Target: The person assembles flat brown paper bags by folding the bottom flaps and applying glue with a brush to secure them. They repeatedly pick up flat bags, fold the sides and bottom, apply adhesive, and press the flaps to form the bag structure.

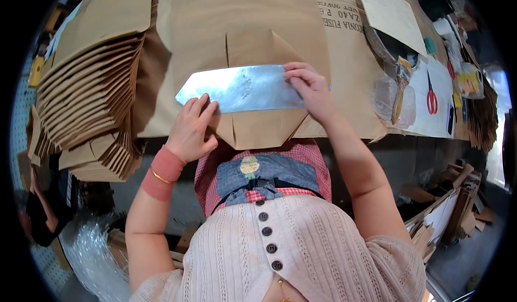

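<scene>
A shiny flat metal plate (242, 89), pointed at its left end, lies across a brown paper bag (264, 127) at the table's near edge. The bag's end is spread into angled flaps above and below the plate. My left hand (191, 132) rests its fingertips on the plate's lower left edge, thumb held apart over the paper. At the other end, my right hand (312, 92) grips the plate, with bent fingers over the top edge and the thumb on the metal. The plate's underside is hidden.
Fanned brown paper bags (91, 86) are stacked at the left, overhanging the near edge. To the right lie a brush (401, 89) on a clear plastic container, red-handled scissors (432, 100) and a pale board (390, 14). Cardboard scraps (447, 205) stand below right.
</scene>
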The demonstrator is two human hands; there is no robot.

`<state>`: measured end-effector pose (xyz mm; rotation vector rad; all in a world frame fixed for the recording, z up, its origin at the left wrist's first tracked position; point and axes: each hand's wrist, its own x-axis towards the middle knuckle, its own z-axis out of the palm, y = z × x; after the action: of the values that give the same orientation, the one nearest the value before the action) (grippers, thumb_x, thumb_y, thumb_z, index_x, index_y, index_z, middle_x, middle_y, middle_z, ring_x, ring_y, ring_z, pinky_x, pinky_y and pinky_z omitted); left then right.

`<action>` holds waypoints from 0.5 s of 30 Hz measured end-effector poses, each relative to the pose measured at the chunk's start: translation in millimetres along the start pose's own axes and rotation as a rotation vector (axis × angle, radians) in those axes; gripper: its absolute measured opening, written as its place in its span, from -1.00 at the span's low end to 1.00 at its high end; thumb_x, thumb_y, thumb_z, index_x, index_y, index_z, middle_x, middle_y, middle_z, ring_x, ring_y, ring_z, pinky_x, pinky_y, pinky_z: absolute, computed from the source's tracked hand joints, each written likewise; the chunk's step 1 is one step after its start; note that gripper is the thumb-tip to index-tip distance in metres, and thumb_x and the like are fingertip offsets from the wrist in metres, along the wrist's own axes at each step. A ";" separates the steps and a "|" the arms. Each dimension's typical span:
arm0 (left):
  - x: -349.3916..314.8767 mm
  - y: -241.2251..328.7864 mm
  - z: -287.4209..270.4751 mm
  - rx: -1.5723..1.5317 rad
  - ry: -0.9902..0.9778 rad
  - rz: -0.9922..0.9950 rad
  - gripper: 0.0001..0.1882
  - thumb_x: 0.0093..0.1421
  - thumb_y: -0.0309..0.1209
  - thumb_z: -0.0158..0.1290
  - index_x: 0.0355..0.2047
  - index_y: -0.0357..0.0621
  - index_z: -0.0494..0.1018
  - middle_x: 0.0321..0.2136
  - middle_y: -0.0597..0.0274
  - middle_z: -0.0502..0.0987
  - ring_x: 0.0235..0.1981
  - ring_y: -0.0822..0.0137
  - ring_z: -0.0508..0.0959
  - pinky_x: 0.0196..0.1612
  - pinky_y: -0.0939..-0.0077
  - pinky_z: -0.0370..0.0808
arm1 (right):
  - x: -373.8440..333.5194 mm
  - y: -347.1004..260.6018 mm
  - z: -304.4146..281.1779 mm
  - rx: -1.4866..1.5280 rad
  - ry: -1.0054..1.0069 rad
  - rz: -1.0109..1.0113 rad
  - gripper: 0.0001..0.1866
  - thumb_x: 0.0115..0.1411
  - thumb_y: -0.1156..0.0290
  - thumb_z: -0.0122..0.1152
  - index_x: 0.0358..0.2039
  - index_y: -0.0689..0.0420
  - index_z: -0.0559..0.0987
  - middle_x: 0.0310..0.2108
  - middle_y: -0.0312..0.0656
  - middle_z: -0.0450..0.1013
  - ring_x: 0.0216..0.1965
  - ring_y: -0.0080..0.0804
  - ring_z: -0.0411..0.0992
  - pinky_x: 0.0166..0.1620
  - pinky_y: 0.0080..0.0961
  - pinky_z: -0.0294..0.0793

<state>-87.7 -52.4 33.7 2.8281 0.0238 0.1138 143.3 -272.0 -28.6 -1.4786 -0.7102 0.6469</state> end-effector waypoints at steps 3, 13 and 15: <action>2.1 6.5 -1.0 0.052 -0.056 -0.003 -0.36 -0.16 -0.35 0.14 0.02 -0.25 0.36 0.02 -0.20 0.33 0.03 -0.12 0.34 0.12 0.15 0.33 | -10.9 -12.3 -11.4 -0.498 -0.176 -0.193 -0.73 0.00 0.71 0.05 -0.28 0.21 0.59 -0.10 -0.14 0.41 0.02 -0.17 0.31 0.07 -0.39 0.35; 6.2 -7.9 35.5 0.087 0.298 0.021 -0.74 -0.12 -0.49 0.17 -0.38 -0.23 0.39 -0.32 0.05 0.43 -0.25 0.09 0.45 -0.19 0.26 0.43 | -32.2 -26.6 -15.5 -0.679 -0.231 -0.283 -0.74 -0.16 0.66 0.25 -0.38 0.23 0.50 -0.21 -0.12 0.39 -0.11 -0.16 0.36 -0.11 -0.35 0.41; 10.4 -12.7 39.7 -0.077 0.344 -0.066 -0.74 -0.10 -0.51 0.22 -0.41 -0.26 0.39 -0.30 0.06 0.44 -0.29 0.07 0.46 -0.22 0.28 0.44 | -30.0 -19.8 -12.2 -0.706 -0.156 -0.278 -0.73 -0.13 0.59 0.36 -0.39 0.24 0.48 -0.25 -0.12 0.39 -0.17 -0.18 0.38 -0.19 -0.37 0.42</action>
<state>-74.2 -52.1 -7.1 2.6934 0.1846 0.5708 132.4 -302.8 -9.3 -1.9256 -1.3311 0.3016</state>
